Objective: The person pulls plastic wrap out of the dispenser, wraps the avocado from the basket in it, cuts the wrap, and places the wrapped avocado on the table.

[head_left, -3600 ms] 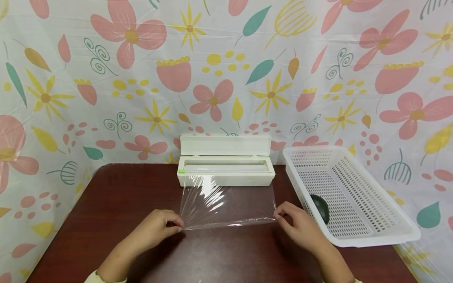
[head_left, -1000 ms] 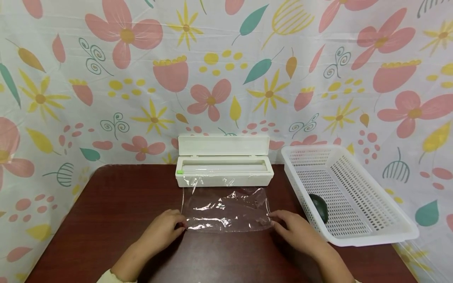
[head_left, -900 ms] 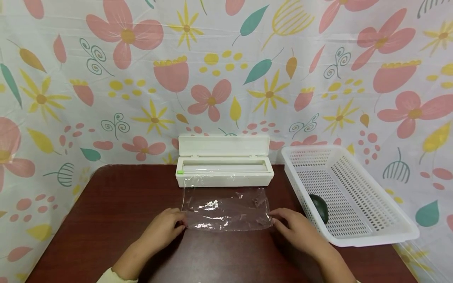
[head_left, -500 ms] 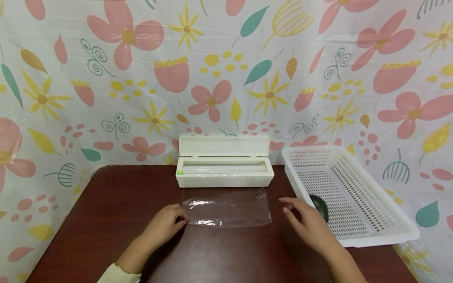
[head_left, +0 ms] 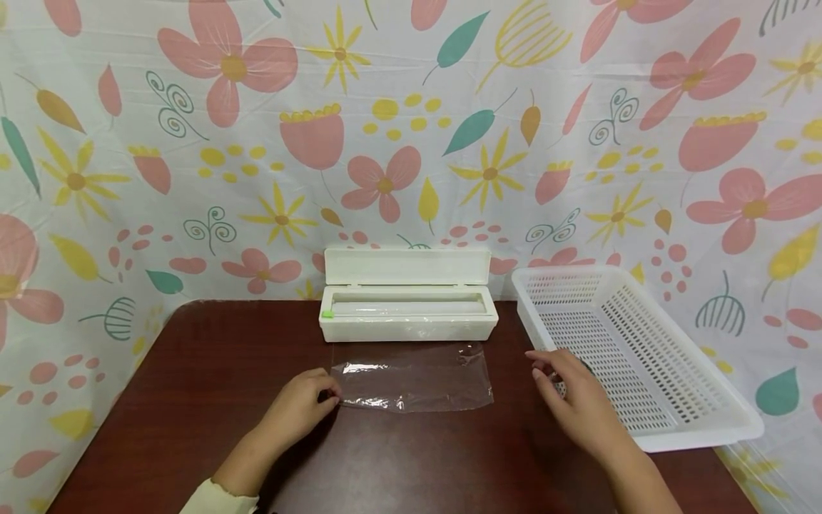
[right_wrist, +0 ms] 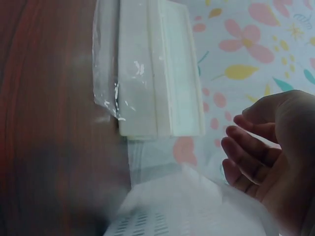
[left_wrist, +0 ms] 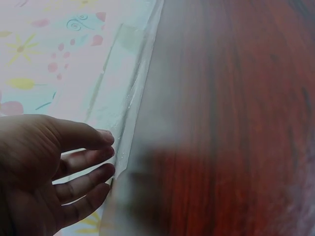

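Observation:
A sheet of clear plastic wrap (head_left: 414, 382) lies on the brown table, coming from the white wrap dispenser (head_left: 408, 328), whose lid stands raised. My left hand (head_left: 298, 403) pinches the sheet's near left corner; in the left wrist view, the left hand's (left_wrist: 64, 167) thumb and index tips meet at the film's edge. My right hand (head_left: 578, 403) hovers over the left rim of the white plastic basket (head_left: 719, 400), fingers loosely bent and holding nothing. It mostly hides a dark green avocado (head_left: 587, 367) inside. The right wrist view shows that right hand (right_wrist: 266, 147) off the film.
On the dispenser's front edge, a small green cutter slider (head_left: 328, 314) sits at the left end. Behind the brown table (head_left: 411, 464) hangs a flower-printed cloth (head_left: 411, 143). The basket stands at the table's right side.
The film, stretched taut between both hands earlier, has sunk onto the table. My right hand has let go of its right corner and moved right to the basket. The left hand stays near its corner.

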A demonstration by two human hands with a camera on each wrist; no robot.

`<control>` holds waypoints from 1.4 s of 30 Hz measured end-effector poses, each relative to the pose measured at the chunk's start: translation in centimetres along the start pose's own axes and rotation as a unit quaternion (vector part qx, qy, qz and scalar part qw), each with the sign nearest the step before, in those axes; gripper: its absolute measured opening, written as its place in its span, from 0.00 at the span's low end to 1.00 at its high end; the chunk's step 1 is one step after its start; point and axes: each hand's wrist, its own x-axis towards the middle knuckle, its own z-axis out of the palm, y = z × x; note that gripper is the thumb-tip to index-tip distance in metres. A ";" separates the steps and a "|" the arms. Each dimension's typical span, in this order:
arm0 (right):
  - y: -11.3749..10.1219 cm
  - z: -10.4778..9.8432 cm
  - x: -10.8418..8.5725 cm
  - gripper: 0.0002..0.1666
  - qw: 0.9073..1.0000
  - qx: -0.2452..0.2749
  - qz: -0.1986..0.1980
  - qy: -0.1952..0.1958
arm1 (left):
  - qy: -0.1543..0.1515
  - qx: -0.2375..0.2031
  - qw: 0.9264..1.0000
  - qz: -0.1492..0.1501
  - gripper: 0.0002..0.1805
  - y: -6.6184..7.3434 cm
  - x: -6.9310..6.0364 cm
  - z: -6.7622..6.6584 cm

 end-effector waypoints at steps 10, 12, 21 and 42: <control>0.9 -1.5 -0.1 0.20 0.998 -0.036 0.043 -0.005 | -0.003 -0.021 1.000 -0.006 0.11 -0.2 -0.2 0.1; 1.1 -1.7 -0.1 0.19 0.998 -0.042 0.054 -0.011 | -0.003 -0.022 1.000 -0.008 0.11 -0.2 -0.2 0.2; 2.3 -2.9 -0.1 0.20 0.991 -0.055 0.114 -0.052 | -0.004 -0.039 0.999 -0.004 0.11 -0.4 -0.2 0.5; 5.5 -3.8 -0.4 0.25 0.978 -0.085 0.162 -0.100 | 0.001 -0.039 0.999 0.005 0.11 -0.5 0.0 0.6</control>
